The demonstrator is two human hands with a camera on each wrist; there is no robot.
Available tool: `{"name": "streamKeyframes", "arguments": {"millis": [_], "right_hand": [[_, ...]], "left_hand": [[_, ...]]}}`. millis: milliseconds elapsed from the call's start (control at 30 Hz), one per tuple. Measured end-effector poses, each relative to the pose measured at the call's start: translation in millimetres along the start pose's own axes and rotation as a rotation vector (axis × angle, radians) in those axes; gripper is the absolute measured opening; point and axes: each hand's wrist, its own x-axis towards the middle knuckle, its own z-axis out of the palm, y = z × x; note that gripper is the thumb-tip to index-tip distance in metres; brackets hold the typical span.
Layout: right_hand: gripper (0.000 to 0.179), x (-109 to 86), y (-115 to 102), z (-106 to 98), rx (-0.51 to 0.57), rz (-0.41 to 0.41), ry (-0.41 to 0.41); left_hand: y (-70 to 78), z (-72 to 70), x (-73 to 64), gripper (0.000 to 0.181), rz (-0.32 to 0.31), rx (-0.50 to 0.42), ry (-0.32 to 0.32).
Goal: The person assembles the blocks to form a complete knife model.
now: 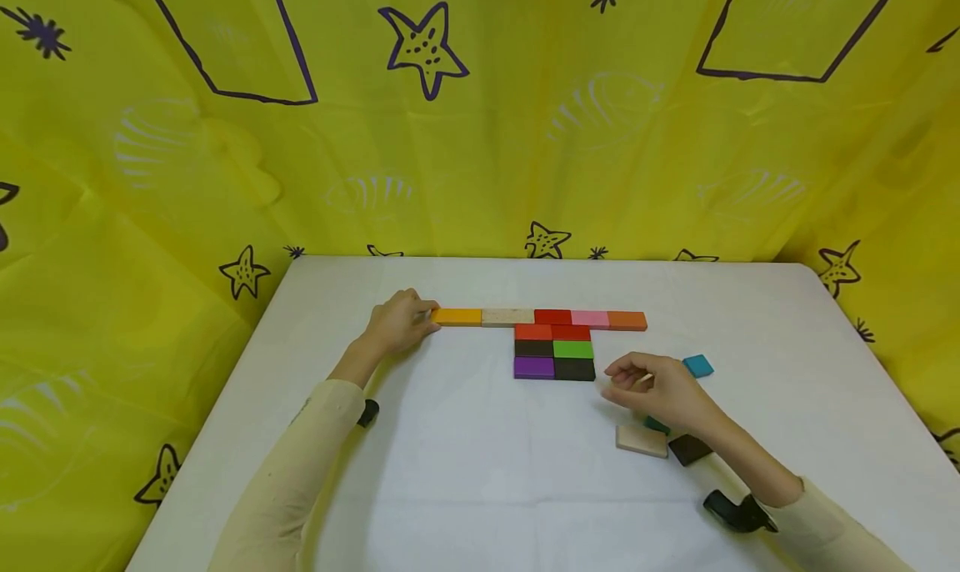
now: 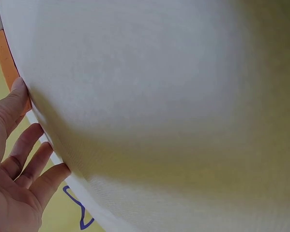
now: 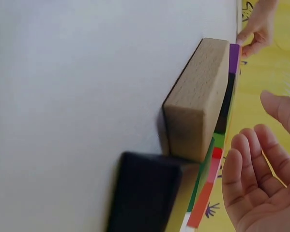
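Note:
At the left end of a straight row of blocks, my left hand [image 1: 401, 320] pinches the yellow-orange block [image 1: 457, 317] between thumb and forefinger. A natural wood block [image 1: 507, 317], a red block [image 1: 552, 316], a pink block [image 1: 589, 318] and an orange block [image 1: 627, 320] continue the row. Below it lie paired blocks, among them a green block [image 1: 573, 349], a purple block [image 1: 534, 368] and a black block [image 1: 574, 369]. My right hand [image 1: 660, 388] hovers just right of these, fingers loosely curled and holding nothing. The left wrist view shows the thumb against the yellow-orange block [image 2: 7, 60].
Loose blocks lie around the right hand: a blue block [image 1: 698, 366], a dark green block [image 1: 657, 425] partly hidden by the hand, a plain wood block [image 1: 641, 441] and a dark block [image 1: 689, 449]. A yellow patterned curtain [image 1: 480, 155] surrounds the white table [image 1: 450, 472].

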Motion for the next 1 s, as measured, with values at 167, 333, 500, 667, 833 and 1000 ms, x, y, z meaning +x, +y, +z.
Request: {"name": "streamKeyframes", "arguments": {"millis": [167,333,500,667,833,1000], "right_hand": [[0.022,-16.9,2,-5,0.010,-0.027,0.012],[0.023,-31.9,7,-6,0.011,-0.072,0.022],[0.025,-45.1,11,-7,0.003,-0.090,0.020],[0.026,-55.3,13,-11,-0.012,-0.105,0.030],[0.029,-63.3,17,-15,0.018,-0.100,0.013],[0.033,-69.2,21,-16,0.015,-0.101,0.007]], "left_hand": [[0.3,-0.6,-0.3,0.037,0.003,0.008,-0.002],[0.5,-1.0,-0.7,0.037,0.005,0.008,0.000],[0.9,-1.0,-1.1,0.037,0.008,0.005,0.002],[0.6,-0.5,-0.9,0.037,0.005,0.003,0.003],[0.0,0.0,-0.3,0.037,0.008,0.006,0.005],[-0.9,1.7,0.2,0.037,0.012,0.000,0.013]]}}
